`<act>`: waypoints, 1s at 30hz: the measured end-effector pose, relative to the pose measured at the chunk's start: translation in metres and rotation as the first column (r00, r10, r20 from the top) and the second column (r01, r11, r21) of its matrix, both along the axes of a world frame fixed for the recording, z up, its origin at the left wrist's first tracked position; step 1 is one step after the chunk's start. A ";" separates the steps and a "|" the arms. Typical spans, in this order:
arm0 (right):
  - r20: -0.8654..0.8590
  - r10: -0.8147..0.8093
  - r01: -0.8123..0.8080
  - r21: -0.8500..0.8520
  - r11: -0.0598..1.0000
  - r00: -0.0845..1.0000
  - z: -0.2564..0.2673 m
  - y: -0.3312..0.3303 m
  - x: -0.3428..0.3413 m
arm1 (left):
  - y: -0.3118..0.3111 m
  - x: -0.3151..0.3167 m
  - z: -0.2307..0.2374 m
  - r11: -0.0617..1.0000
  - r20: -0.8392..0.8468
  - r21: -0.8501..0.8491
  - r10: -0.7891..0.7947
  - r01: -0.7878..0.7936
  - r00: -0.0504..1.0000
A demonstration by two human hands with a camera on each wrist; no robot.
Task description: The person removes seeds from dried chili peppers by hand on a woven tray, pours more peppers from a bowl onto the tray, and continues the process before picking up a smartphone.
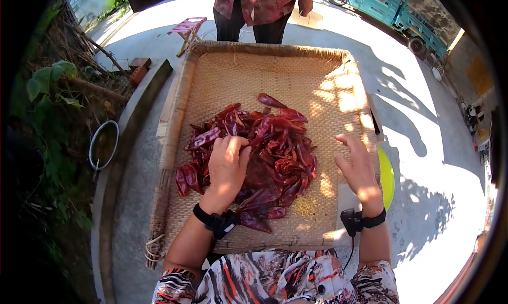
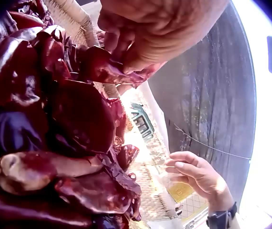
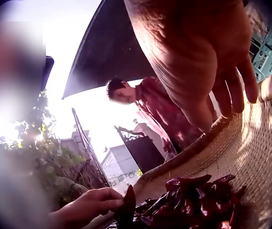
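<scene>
Dried red chili peppers (image 1: 275, 161) lie in a heap on a woven tray (image 1: 264, 71). At the near left of the heap, my left hand (image 1: 227, 163) pinches one dried chili (image 2: 97, 67) between thumb and fingers. The right wrist view shows this chili (image 3: 126, 208) pointing up from the left fingertips. My right hand (image 1: 355, 163) is held over the tray's right side, apart from the heap, its fingers loosely bent with nothing in them. Pale yellow seeds (image 1: 307, 206) are scattered on the weave near the heap's lower right.
Across the tray stands a person in a red patterned shirt (image 1: 254, 5). A bright green-yellow basin (image 1: 386, 177) shows beyond the tray's right edge. A folding stool (image 1: 188, 27) stands at the back left, a blue three-wheeled vehicle (image 1: 391, 10) at the back right. Plants and a concrete kerb (image 1: 108, 208) run along the left.
</scene>
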State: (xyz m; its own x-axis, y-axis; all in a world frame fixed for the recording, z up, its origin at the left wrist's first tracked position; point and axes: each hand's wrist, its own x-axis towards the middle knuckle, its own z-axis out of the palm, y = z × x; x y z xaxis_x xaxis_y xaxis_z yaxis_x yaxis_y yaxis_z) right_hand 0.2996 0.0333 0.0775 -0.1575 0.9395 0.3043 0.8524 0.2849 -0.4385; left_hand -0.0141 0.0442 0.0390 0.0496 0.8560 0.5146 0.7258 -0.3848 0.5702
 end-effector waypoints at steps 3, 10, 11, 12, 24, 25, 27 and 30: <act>0.037 0.131 -0.134 0.089 0.987 0.991 -0.016 0.036 -0.054 | -0.006 0.001 0.014 0.939 0.350 -0.317 -0.013 0.132 0.937; 0.051 0.244 -0.247 0.065 0.967 0.968 -0.044 0.075 -0.078 | -0.006 0.005 0.007 0.886 0.644 -0.374 0.034 0.276 0.764; 0.028 0.254 -0.255 0.060 0.965 0.967 -0.046 0.075 -0.076 | -0.006 0.005 0.006 0.876 0.665 -0.378 0.033 0.298 0.746; -0.045 0.229 -0.228 0.036 0.973 0.972 -0.042 0.069 -0.075 | -0.007 0.005 0.005 0.879 0.676 -0.366 0.025 0.306 0.736; -0.817 0.080 -0.422 -0.208 0.882 0.571 -0.039 -0.009 -0.081 | -0.016 0.025 0.004 0.679 0.795 -0.338 -0.166 0.652 0.584; -0.786 0.130 -0.434 -0.189 0.881 0.605 -0.037 -0.009 -0.082 | -0.017 0.026 0.004 0.663 0.798 -0.337 -0.175 0.668 0.577; -0.832 0.008 -0.496 -0.323 0.806 0.555 -0.028 -0.017 -0.077 | -0.015 0.023 0.005 0.597 0.794 -0.357 -0.211 0.719 0.570; -0.767 -0.064 -0.394 -0.397 0.829 0.639 -0.010 -0.029 -0.065 | -0.014 0.015 0.015 0.632 0.682 -0.390 -0.290 0.670 0.671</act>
